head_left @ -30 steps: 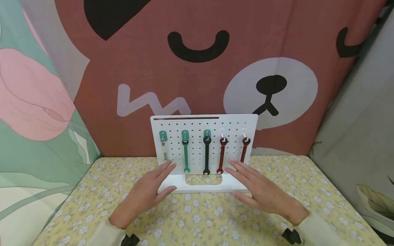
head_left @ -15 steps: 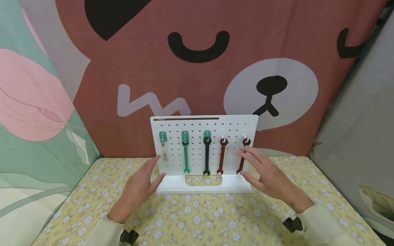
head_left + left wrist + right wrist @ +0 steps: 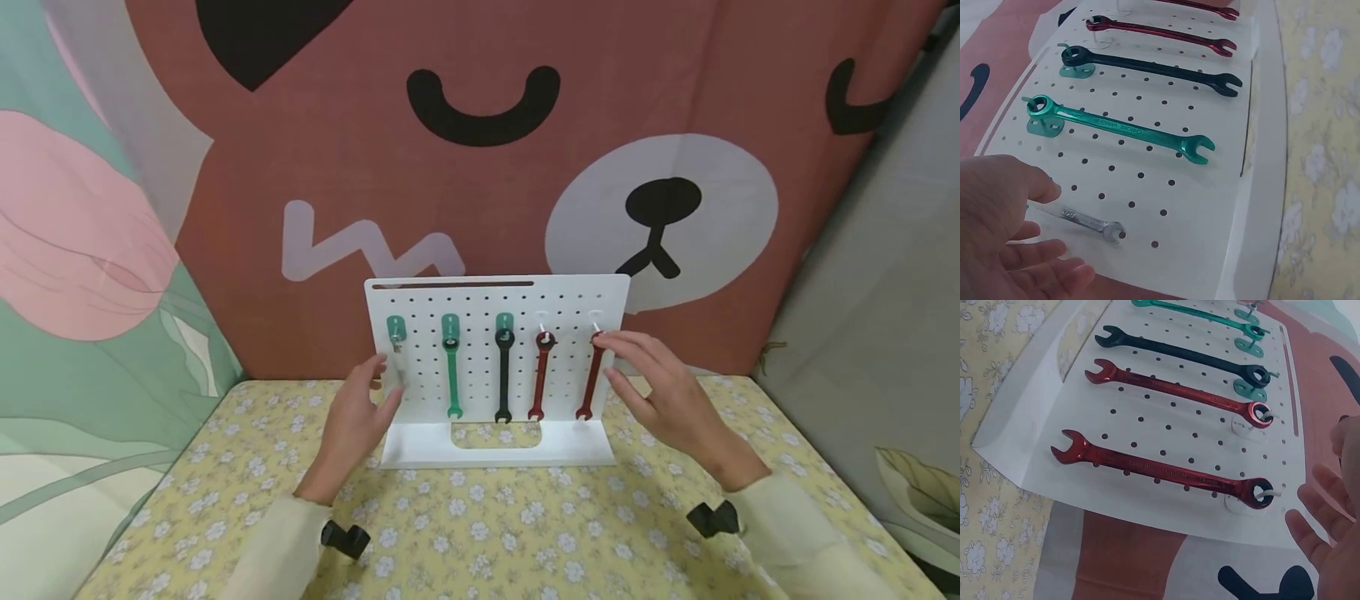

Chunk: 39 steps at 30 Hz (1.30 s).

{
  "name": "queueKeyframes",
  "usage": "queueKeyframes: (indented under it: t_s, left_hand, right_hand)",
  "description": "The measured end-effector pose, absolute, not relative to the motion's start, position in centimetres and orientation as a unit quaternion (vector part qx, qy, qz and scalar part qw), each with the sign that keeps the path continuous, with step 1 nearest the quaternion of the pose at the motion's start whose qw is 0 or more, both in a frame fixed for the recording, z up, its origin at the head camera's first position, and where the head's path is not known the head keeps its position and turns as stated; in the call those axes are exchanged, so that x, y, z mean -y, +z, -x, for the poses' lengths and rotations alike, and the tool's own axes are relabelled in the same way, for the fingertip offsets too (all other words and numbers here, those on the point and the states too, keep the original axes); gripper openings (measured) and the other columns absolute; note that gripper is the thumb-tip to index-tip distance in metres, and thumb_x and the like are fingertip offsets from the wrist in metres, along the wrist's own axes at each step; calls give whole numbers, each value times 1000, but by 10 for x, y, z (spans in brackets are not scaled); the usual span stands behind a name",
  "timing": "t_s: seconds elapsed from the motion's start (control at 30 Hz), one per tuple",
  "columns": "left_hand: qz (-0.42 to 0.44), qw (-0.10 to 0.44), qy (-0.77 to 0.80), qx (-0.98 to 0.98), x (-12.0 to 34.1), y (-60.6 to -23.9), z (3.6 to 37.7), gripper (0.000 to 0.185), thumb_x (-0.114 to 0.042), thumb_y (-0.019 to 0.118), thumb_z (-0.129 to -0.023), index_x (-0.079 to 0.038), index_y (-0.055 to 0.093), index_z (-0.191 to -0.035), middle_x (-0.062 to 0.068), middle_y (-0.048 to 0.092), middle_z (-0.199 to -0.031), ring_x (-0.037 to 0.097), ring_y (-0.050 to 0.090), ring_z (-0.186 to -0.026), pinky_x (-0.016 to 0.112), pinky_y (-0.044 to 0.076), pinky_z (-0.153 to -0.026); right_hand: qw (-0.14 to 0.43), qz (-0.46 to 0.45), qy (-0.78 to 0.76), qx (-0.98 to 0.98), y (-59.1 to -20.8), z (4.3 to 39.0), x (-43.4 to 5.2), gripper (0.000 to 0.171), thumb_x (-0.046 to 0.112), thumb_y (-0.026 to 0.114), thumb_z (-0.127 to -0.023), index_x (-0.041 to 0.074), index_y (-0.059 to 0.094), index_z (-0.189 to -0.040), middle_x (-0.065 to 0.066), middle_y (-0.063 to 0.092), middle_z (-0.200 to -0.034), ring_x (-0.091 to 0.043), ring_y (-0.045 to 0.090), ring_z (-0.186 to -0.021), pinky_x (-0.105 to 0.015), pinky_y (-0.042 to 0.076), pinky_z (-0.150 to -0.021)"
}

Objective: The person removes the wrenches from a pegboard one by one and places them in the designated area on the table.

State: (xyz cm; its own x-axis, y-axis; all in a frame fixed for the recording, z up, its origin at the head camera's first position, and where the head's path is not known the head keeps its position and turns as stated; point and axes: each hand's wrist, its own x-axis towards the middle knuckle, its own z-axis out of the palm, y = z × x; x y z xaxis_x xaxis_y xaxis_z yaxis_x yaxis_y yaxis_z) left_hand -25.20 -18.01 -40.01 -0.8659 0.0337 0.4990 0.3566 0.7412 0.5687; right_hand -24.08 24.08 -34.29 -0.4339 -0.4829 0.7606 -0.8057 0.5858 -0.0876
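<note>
A white pegboard (image 3: 480,383) stands upright with combination wrenches hanging from hooks. At its left end, my left hand (image 3: 356,421) has thumb and fingers spread on either side of a small silver wrench (image 3: 1088,220); a gap shows between them and the wrench, whose upper part is hidden. To its right hang a green wrench (image 3: 1122,128), a black wrench (image 3: 504,379) and a red wrench (image 3: 1172,394). My right hand (image 3: 667,400) is beside the rightmost red wrench (image 3: 1166,470), its relaxed fingers near the ring end on a clear hook (image 3: 1269,494), holding nothing.
The pegboard's white base (image 3: 570,450) sits on a table with a yellow flowered cloth (image 3: 480,533). Behind it hangs a brown cartoon-animal curtain (image 3: 480,208). Teal hooks (image 3: 450,323) hold the wrenches on the left and middle.
Both hands have moved up along the board's sides. The left hand has come in around the silver wrench. The right hand has shifted right and up to the rightmost red wrench's top.
</note>
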Motion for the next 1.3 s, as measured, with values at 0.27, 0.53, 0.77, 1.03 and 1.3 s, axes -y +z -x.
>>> queueKeyframes:
  t_s: [0.27, 0.53, 0.77, 1.03, 1.3]
  left_hand:
    - [121, 222, -403, 880, 182, -403, 262, 48, -10, 69, -100, -1, 52, -144, 19, 62, -126, 34, 62, -104, 48, 54, -78]
    - [121, 220, -433, 866, 184, -403, 268, 30, -8, 68, -100, 1, 63, -129, 16, 62, -119, 32, 65, -102, 45, 53, -78]
    - [101, 197, -464, 858, 184, -402, 272, 24, -9, 70, -99, 0, 66, -121, 15, 62, -118, 33, 64, -102, 47, 54, -81]
    - [82, 176, -501, 843, 182, -404, 274, 20, -11, 73, -98, -2, 70, -116, 12, 64, -118, 29, 65, -102, 43, 55, -82]
    - [66, 144, -544, 824, 181, -404, 275, 14, -10, 73, -97, -2, 70, -108, 12, 67, -113, 28, 64, -105, 36, 54, -85]
  right_hand:
    - [357, -381, 236, 820, -339, 250, -243, 58, -6, 73, -87, 6, 60, -141, -10, 59, -137, -24, 63, -110, -19, 50, -86]
    - [371, -342, 232, 831, -328, 263, -243, 52, -5, 72, -91, 6, 60, -140, -12, 60, -137, -29, 59, -122, -35, 47, -103]
    - [376, -310, 253, 836, -316, 281, -244, 45, -3, 66, -96, 5, 60, -140, -16, 59, -135, -32, 60, -117, -56, 50, -92]
    - [379, -294, 252, 840, -312, 294, -246, 44, -1, 66, -98, 5, 60, -141, -17, 57, -136, -35, 58, -115, -54, 49, -88]
    - [384, -268, 240, 850, -307, 297, -245, 40, 3, 65, -99, 6, 61, -140, -19, 55, -136, -40, 50, -129, -64, 44, -101]
